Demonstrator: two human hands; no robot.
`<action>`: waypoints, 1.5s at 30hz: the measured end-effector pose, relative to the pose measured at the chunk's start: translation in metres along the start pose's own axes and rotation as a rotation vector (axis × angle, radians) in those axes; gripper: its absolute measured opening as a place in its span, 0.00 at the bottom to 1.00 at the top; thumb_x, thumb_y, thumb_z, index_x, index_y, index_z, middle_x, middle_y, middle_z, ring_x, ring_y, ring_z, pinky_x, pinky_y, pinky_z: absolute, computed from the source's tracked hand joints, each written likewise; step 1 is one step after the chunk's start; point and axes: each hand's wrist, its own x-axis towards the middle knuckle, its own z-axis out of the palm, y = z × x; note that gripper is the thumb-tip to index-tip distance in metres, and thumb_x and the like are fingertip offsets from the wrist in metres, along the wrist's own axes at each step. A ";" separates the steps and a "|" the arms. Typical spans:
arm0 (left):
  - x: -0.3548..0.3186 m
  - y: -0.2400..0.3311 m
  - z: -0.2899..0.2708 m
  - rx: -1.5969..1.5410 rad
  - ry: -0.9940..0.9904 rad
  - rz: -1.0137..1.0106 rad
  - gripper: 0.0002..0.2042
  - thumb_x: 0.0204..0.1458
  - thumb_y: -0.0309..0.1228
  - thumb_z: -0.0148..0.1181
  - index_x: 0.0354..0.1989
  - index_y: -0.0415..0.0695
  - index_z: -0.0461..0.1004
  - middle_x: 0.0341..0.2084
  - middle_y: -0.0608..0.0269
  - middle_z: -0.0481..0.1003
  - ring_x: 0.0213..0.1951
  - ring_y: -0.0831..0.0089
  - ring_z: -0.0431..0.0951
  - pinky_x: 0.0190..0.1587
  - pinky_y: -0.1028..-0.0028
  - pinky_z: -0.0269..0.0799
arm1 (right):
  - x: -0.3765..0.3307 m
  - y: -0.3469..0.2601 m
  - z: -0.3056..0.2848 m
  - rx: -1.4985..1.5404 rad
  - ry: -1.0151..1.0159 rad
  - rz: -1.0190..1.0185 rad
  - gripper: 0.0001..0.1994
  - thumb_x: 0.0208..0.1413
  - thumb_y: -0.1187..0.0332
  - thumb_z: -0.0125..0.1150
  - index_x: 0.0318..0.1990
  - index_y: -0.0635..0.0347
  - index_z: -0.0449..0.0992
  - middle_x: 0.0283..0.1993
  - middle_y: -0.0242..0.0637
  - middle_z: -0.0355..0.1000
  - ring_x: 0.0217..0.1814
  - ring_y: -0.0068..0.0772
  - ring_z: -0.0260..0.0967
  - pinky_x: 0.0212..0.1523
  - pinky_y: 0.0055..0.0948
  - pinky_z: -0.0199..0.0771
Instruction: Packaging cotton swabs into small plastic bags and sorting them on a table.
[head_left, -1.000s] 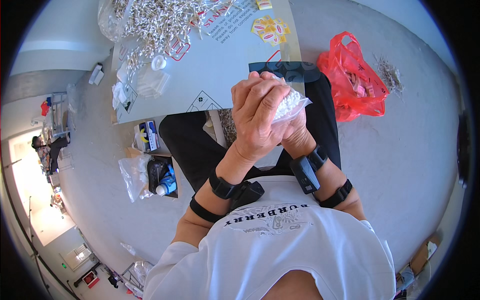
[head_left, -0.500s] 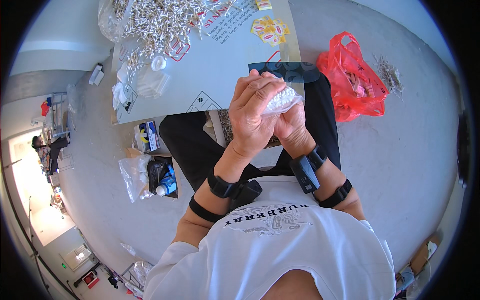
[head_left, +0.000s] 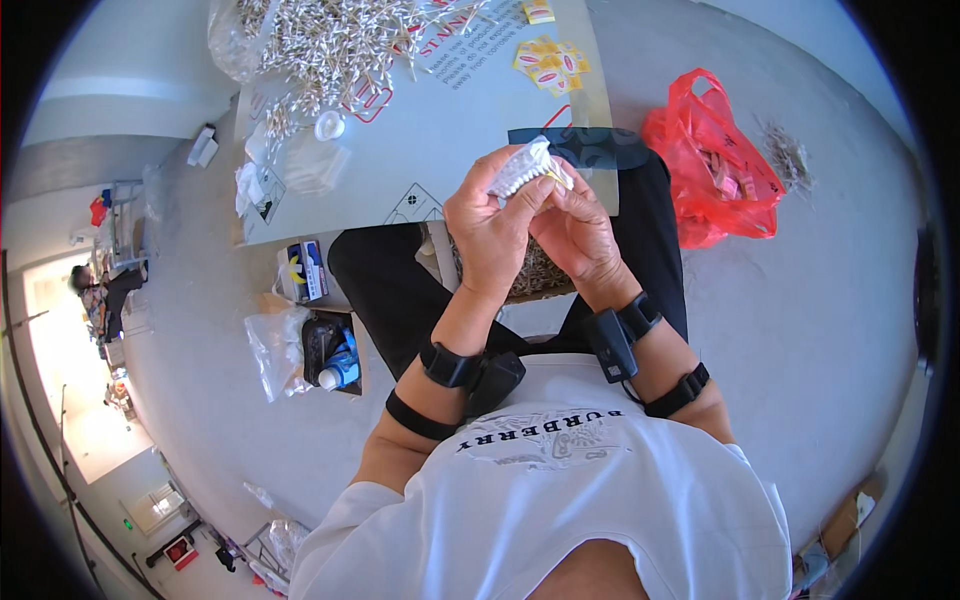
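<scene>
A small clear bag of cotton swabs is held up above my lap, just off the table's near edge. My left hand wraps round its left side, thumb pressed against the front. With thumb and fingertips, my right hand pinches the bag's right end, where a small yellow piece shows. White swab tips are lined up inside the plastic. Beyond the hands, a big loose pile of cotton swabs covers the table's far left, and several yellow labels lie to its right.
The board-like table top ends before my knees. On it are a white round lid and flat clear bags. A red plastic bag stands on the floor at right. Between my legs is a box of swabs; a blue bottle is at left.
The bag has been tilted and turned between my hands, from lying under the left fingers to standing upright. My right fingers have come up to pinch its end, where yellow now shows.
</scene>
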 end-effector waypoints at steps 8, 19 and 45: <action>0.009 -0.008 -0.008 -0.054 0.117 0.077 0.12 0.45 0.19 0.64 0.39 0.35 0.70 0.34 0.61 0.74 0.34 0.80 0.74 0.38 0.80 0.72 | 0.001 0.005 -0.003 -0.122 0.161 0.009 0.09 0.55 0.73 0.57 0.43 0.56 0.69 0.45 0.37 0.71 0.46 0.33 0.70 0.47 0.40 0.71; 0.025 -0.002 -0.030 0.205 0.002 0.081 0.05 0.46 0.20 0.62 0.25 0.35 0.71 0.26 0.63 0.74 0.26 0.84 0.71 0.30 0.84 0.68 | 0.002 0.003 -0.001 -0.112 0.185 0.023 0.09 0.57 0.72 0.55 0.44 0.62 0.68 0.44 0.41 0.71 0.44 0.34 0.71 0.41 0.37 0.79; 0.005 0.013 -0.001 -0.162 -0.077 -0.214 0.10 0.38 0.12 0.61 0.27 0.36 0.68 0.22 0.63 0.72 0.23 0.82 0.71 0.28 0.83 0.68 | 0.005 0.001 -0.022 0.177 0.099 0.089 0.15 0.56 0.62 0.55 0.46 0.62 0.70 0.45 0.40 0.72 0.49 0.36 0.70 0.53 0.39 0.68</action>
